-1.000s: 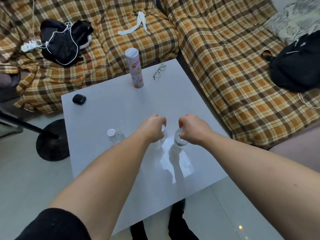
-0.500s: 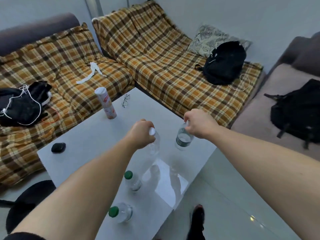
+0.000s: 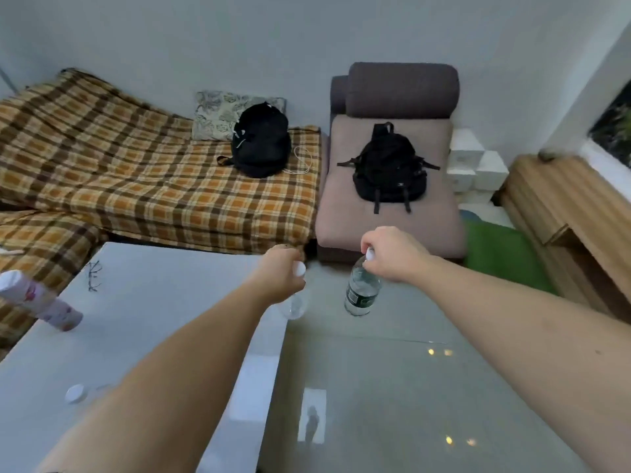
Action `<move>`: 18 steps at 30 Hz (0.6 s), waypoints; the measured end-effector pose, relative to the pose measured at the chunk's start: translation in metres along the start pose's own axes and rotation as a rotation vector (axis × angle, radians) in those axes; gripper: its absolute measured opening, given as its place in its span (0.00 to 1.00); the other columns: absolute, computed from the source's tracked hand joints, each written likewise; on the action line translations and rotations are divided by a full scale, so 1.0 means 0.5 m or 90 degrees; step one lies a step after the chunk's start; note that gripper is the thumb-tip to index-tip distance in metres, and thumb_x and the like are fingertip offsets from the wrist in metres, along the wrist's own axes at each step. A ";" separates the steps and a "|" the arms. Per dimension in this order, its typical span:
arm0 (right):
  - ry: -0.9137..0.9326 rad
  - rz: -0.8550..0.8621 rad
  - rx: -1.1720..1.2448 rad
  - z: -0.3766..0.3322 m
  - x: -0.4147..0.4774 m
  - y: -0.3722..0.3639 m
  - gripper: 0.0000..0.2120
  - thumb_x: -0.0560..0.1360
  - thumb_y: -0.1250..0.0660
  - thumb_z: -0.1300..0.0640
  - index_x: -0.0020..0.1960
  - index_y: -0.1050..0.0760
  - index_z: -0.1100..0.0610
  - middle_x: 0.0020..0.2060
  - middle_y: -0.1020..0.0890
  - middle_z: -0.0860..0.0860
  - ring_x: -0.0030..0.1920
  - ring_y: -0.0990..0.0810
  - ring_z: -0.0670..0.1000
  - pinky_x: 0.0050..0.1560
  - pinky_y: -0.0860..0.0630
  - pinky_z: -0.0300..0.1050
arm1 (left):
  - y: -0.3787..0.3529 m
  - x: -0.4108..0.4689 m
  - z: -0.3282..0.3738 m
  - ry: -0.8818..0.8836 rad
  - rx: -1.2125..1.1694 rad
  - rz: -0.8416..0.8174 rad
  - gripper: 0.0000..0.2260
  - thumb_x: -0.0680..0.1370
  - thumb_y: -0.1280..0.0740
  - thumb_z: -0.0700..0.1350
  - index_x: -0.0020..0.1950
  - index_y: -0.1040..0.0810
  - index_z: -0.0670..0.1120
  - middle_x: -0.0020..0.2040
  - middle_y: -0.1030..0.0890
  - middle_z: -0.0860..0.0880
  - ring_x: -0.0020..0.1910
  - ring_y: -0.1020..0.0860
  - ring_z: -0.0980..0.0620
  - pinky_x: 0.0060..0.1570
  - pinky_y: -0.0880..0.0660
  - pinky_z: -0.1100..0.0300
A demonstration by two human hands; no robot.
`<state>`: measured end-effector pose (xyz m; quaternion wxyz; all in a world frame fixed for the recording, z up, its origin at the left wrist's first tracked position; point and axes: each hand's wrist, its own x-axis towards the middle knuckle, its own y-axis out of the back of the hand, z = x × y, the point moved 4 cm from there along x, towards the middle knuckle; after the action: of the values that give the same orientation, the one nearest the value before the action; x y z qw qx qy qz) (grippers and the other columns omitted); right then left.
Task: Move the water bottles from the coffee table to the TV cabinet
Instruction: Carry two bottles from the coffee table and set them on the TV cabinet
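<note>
The carrying step is in hand: the left hand grips a clear bottle by its neck, and the right hand holds a labelled bottle over the floor. Next they must go to the wooden cabinet, probably the TV cabinet, and another bottle waits on the coffee table.

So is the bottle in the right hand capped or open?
Capped. A white cap shows on the bottle, where the right hand grips its neck as it hangs upright over the floor.

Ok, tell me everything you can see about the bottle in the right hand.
The bottle is clear plastic with a white cap and a dark green label with pale print around its middle. It looks mostly full of water. It hangs nearly upright, slightly tilted, in the air above the floor, beyond the coffee table's edge. The right hand grips it at the cap and neck; nothing else touches it.
</note>
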<state>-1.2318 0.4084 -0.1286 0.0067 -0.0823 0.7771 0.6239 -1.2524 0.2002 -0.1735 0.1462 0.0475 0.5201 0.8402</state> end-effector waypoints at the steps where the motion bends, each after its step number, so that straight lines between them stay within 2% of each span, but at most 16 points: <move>1: -0.025 0.008 0.006 0.040 -0.032 0.006 0.10 0.71 0.37 0.60 0.51 0.22 0.54 0.52 0.23 0.53 0.53 0.23 0.58 0.48 0.24 0.49 | -0.020 0.002 0.043 -0.027 0.010 -0.016 0.11 0.68 0.32 0.44 0.51 0.22 0.48 0.48 0.27 0.50 0.48 0.28 0.49 0.40 0.31 0.59; 4: -0.095 0.041 0.030 0.154 -0.139 0.020 0.09 0.70 0.36 0.60 0.49 0.22 0.54 0.51 0.23 0.53 0.52 0.23 0.58 0.48 0.24 0.49 | -0.080 -0.001 0.179 -0.110 0.050 -0.060 0.12 0.69 0.31 0.46 0.53 0.23 0.50 0.50 0.26 0.51 0.49 0.27 0.50 0.44 0.29 0.58; 7: -0.183 0.079 0.066 0.266 -0.268 0.029 0.07 0.68 0.36 0.60 0.45 0.22 0.54 0.48 0.23 0.53 0.48 0.22 0.59 0.40 0.29 0.45 | -0.157 -0.020 0.322 -0.184 0.062 -0.112 0.12 0.69 0.32 0.46 0.53 0.23 0.50 0.51 0.25 0.50 0.50 0.27 0.50 0.46 0.28 0.56; 9: -0.254 0.103 0.083 0.347 -0.369 0.035 0.06 0.68 0.34 0.59 0.45 0.22 0.54 0.45 0.25 0.52 0.47 0.22 0.59 0.39 0.31 0.45 | -0.214 -0.037 0.430 -0.238 0.070 -0.146 0.11 0.69 0.33 0.45 0.51 0.23 0.49 0.51 0.25 0.49 0.51 0.28 0.49 0.48 0.28 0.55; 12: -0.367 0.113 0.090 0.459 -0.538 0.041 0.07 0.69 0.31 0.56 0.46 0.23 0.54 0.45 0.24 0.51 0.47 0.22 0.57 0.41 0.27 0.47 | -0.299 -0.084 0.606 -0.343 0.072 -0.182 0.09 0.69 0.33 0.45 0.48 0.23 0.47 0.48 0.25 0.48 0.49 0.27 0.48 0.45 0.32 0.57; 14: -0.445 0.123 0.092 0.521 -0.656 0.042 0.06 0.69 0.30 0.55 0.45 0.23 0.54 0.47 0.21 0.52 0.48 0.22 0.57 0.44 0.23 0.49 | -0.353 -0.129 0.720 -0.416 0.069 -0.211 0.08 0.69 0.33 0.44 0.46 0.22 0.45 0.45 0.25 0.47 0.47 0.26 0.46 0.44 0.30 0.57; 16: -0.503 0.136 0.083 0.565 -0.775 0.042 0.07 0.69 0.30 0.55 0.45 0.23 0.55 0.48 0.21 0.53 0.49 0.22 0.57 0.45 0.24 0.48 | -0.401 -0.180 0.826 -0.481 0.066 -0.244 0.08 0.68 0.32 0.44 0.45 0.22 0.44 0.43 0.24 0.47 0.45 0.25 0.46 0.44 0.27 0.55; 18: -0.566 0.154 0.079 0.593 -0.893 0.043 0.06 0.69 0.30 0.55 0.43 0.26 0.55 0.48 0.22 0.54 0.50 0.22 0.57 0.41 0.28 0.46 | -0.443 -0.234 0.921 -0.557 0.076 -0.273 0.07 0.68 0.32 0.45 0.44 0.24 0.46 0.43 0.25 0.48 0.44 0.27 0.48 0.42 0.29 0.56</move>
<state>-0.8219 0.7543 -0.1230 0.2709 0.2850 0.7391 0.5470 -0.9909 0.6542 -0.1521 0.5178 0.2957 0.4555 0.6611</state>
